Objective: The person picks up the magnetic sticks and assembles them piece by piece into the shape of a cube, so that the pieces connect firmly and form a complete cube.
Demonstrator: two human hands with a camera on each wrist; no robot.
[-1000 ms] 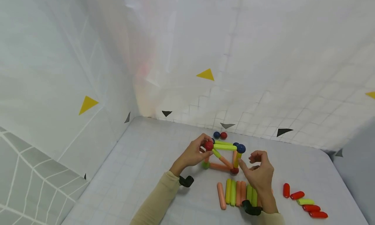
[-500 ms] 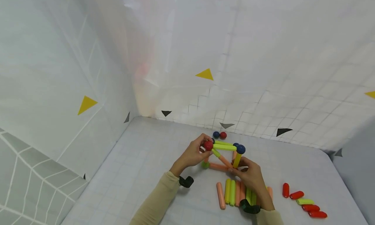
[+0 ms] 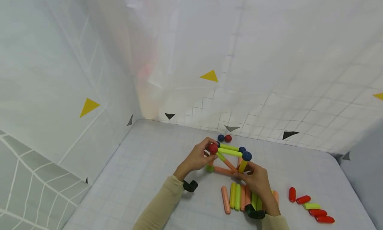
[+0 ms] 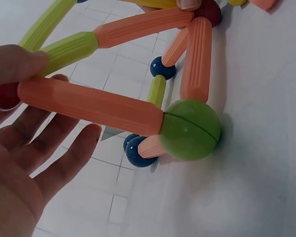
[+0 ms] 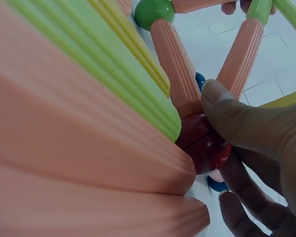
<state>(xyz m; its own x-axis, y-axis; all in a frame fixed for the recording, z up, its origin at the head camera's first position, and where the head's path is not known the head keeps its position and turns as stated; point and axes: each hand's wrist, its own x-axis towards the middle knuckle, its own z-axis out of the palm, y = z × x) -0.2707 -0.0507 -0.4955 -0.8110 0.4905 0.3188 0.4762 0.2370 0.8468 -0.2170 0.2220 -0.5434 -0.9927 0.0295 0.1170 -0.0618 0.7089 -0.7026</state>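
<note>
A magnetic stick-and-ball frame stands on the table, built of orange, yellow-green and yellow sticks. My left hand (image 3: pixel 195 157) pinches its upper-left red ball (image 3: pixel 213 149), with the thumb by a yellow-green stick (image 4: pixel 71 52). Low on the left is a green ball (image 4: pixel 190 130), joined to an orange stick (image 3: pixel 222 171). My right hand (image 3: pixel 256 180) grips the lower-right red ball (image 5: pixel 202 148), mostly hidden in the head view. From there a yellow stick (image 3: pixel 243 166) leans up to a blue ball (image 3: pixel 246 156). An upper yellow-green stick (image 3: pixel 230 152) links that blue ball to the left-hand red one.
Loose orange, yellow and green sticks (image 3: pixel 237 197) lie in a row in front of the frame, partly under the right wrist. Short red pieces (image 3: pixel 303 199) and a yellow-green one (image 3: pixel 312 206) sit to the right. Behind are a loose blue ball (image 3: pixel 220 138) and red ball (image 3: pixel 228 138).
My right hand has come in from the right and taken hold of the lower-right red ball. The upper-right blue balls have shifted slightly down and right. My left hand stays almost still.
</note>
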